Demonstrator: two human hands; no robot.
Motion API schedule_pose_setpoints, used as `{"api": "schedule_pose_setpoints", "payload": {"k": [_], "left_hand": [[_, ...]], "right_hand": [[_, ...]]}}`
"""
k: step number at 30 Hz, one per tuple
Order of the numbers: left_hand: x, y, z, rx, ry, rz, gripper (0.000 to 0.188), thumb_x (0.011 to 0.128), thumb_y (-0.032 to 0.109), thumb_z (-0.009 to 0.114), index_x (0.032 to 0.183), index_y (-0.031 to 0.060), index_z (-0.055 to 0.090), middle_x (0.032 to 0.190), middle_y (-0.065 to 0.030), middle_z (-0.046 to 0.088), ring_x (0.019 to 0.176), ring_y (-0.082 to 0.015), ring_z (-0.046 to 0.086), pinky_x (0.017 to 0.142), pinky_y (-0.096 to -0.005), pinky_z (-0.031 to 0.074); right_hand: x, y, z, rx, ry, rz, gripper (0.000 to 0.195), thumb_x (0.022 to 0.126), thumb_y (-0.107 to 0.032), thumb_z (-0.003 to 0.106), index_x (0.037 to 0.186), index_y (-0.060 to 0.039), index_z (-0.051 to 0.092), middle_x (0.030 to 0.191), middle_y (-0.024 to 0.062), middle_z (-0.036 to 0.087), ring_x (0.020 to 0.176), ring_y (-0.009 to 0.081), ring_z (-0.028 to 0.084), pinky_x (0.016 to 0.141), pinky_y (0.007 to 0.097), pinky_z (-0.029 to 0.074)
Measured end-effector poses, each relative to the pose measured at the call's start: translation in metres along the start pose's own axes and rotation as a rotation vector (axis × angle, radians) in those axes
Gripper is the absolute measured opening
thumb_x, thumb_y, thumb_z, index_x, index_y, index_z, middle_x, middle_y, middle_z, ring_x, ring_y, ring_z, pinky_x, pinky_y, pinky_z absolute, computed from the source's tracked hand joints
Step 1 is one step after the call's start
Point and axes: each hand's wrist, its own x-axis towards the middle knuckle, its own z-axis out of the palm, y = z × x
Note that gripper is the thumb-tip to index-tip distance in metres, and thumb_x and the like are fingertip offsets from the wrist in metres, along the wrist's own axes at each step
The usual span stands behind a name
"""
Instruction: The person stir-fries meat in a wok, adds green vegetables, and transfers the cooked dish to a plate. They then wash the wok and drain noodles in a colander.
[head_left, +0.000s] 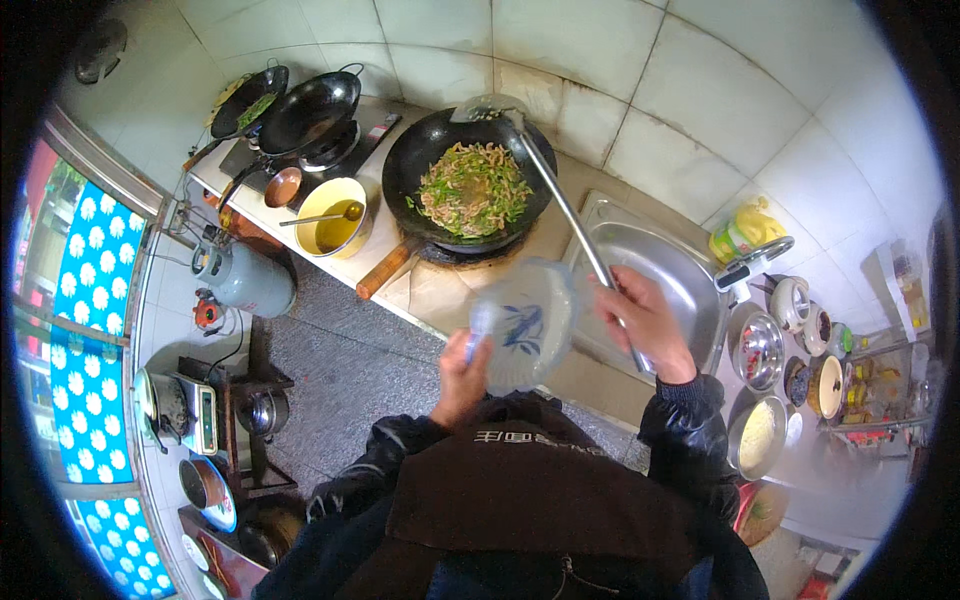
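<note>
My left hand (461, 375) grips the edge of a pale plate (536, 352) with a blue leaf-like pattern, blurred and held up in front of my apron. The plate's face shows nothing on it. In my right hand (646, 322) is the long metal handle of a wok ladle (487, 109); its head rests at the far rim of a black wok (405, 169). Shredded meat with chopped green vegetables (474, 191) fills the bottom of that wok, which sits on a burner. The wok's wooden handle (386, 277) points toward me, to the left.
A cream enamel pot (330, 247) of oil with a small ladle stands left of the wok. Two more woks (311, 112) sit farther left. On the right are a steel sink (660, 262) and several bowls (759, 352). A gas cylinder (247, 277) stands on the left.
</note>
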Motion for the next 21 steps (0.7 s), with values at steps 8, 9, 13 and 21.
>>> {"api": "schedule_pose_setpoints", "payload": {"k": [8, 9, 13, 21], "left_hand": [[-0.051, -0.099, -0.02, -0.636, 0.241, -0.607, 0.025, 0.092, 0.017, 0.064, 0.11, -0.0004, 0.065, 0.103, -0.0083, 0.068, 0.089, -0.0202, 0.066, 0.073, -0.0338, 0.052], [-0.049, -0.101, -0.019, -0.63, 0.253, -0.621, 0.026, 0.091, 0.017, 0.065, 0.11, -0.0005, 0.065, 0.102, -0.008, 0.068, 0.088, -0.0203, 0.066, 0.073, -0.034, 0.052], [-0.042, -0.108, -0.014, -0.714, 0.346, -0.896, 0.029, 0.088, 0.02, 0.07, 0.107, -0.0009, 0.065, 0.097, -0.0065, 0.068, 0.083, -0.0209, 0.067, 0.067, -0.0349, 0.054], [-0.012, -0.117, -0.026, 0.384, -0.242, -0.864, 0.043, 0.089, 0.039, 0.068, 0.08, -0.0029, 0.07, 0.068, -0.0139, 0.068, 0.062, -0.0273, 0.068, 0.06, -0.0438, 0.054]], "right_hand": [[0.033, 0.056, -0.006, -0.046, -0.123, 0.01, 0.018, 0.096, -0.019, 0.057, 0.1, -0.0014, 0.057, 0.063, -0.0019, 0.05, 0.045, 0.0039, 0.044, 0.039, 0.0222, 0.033], [0.038, 0.059, -0.006, -0.031, -0.13, 0.023, 0.018, 0.096, -0.019, 0.057, 0.099, -0.0016, 0.057, 0.063, -0.0015, 0.05, 0.045, 0.0042, 0.045, 0.039, 0.0222, 0.034], [0.056, 0.062, -0.007, 0.015, -0.144, 0.07, 0.018, 0.096, -0.02, 0.056, 0.093, -0.0025, 0.055, 0.065, -0.0006, 0.052, 0.046, 0.0053, 0.047, 0.04, 0.0224, 0.034], [0.044, 0.079, -0.013, -0.061, -0.058, 0.006, 0.025, 0.097, -0.028, 0.059, 0.085, -0.0061, 0.053, 0.065, -0.0019, 0.053, 0.048, 0.0045, 0.046, 0.043, 0.0218, 0.035]]}}
